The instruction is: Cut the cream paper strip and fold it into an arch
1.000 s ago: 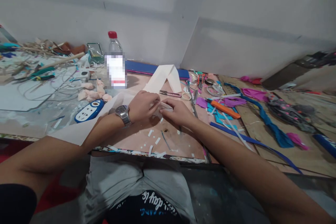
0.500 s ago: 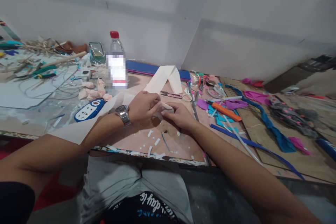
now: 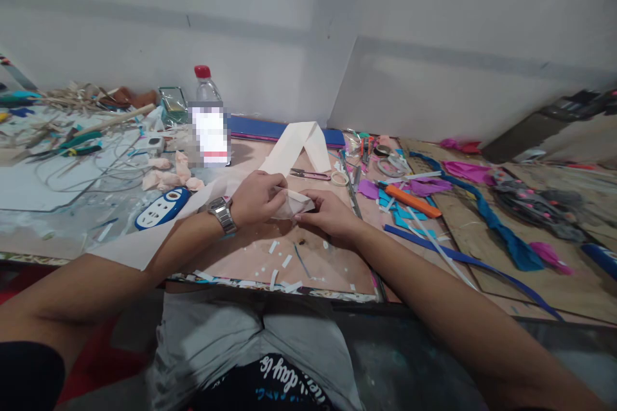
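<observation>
Hands gripping thin pale sheet (image 3: 292, 203) above counter (image 3: 332, 263): left hand (image 3: 260, 198) holding one side, right hand (image 3: 328, 213) pinching other edge, apparently folded; snips (image 3: 311, 174) lying just beyond.

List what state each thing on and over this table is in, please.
Left hand: pinching paper
Right hand: pinching paper
White paper: folded, between the hands
Bottle: upright, red cap on
Power strip: visible sockets unused
Orange cutter: lying down, blade unclear
Blue strip: unrolled, curving
</observation>
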Motion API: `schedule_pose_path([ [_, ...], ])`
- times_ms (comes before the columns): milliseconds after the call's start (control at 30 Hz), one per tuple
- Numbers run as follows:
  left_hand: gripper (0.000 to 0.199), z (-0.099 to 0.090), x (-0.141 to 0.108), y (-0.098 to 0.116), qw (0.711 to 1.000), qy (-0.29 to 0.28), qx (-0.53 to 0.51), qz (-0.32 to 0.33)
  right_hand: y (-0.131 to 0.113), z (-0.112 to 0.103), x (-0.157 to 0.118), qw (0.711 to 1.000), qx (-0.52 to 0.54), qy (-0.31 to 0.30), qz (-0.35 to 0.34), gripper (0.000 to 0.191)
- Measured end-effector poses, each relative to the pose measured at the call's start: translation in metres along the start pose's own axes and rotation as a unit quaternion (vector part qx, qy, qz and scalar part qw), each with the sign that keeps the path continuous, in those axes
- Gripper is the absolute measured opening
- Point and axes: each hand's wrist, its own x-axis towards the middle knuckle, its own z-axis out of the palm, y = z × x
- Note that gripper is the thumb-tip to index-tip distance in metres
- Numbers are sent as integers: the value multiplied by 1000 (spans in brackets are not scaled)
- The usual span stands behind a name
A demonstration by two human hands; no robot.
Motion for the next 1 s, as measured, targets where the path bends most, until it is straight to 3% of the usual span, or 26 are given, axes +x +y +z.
schedule_pose_path([
  [133, 19, -1, 0, 1, 1000, 5, 2, -1, 0, 0, -1, 1000, 7, 4, -1, 35],
  [267, 18, -2, 1, 2, 1000, 6, -3, 0, 1, -1, 1, 995, -50, 18, -79, 44],
  [533, 20, 0, 0, 2, 999, -3, -46, -27, -7, -6, -2, 944, -233, 108, -208, 36],
  [700, 21, 1, 0, 0, 991, -7, -111, -67, -6, -5, -2, 928, -278, 116, -219, 29],
  [1000, 20, 0, 1, 3, 994, -5, -104, -39, -6, -5, -1, 913, -295, 147, -240, 20],
])
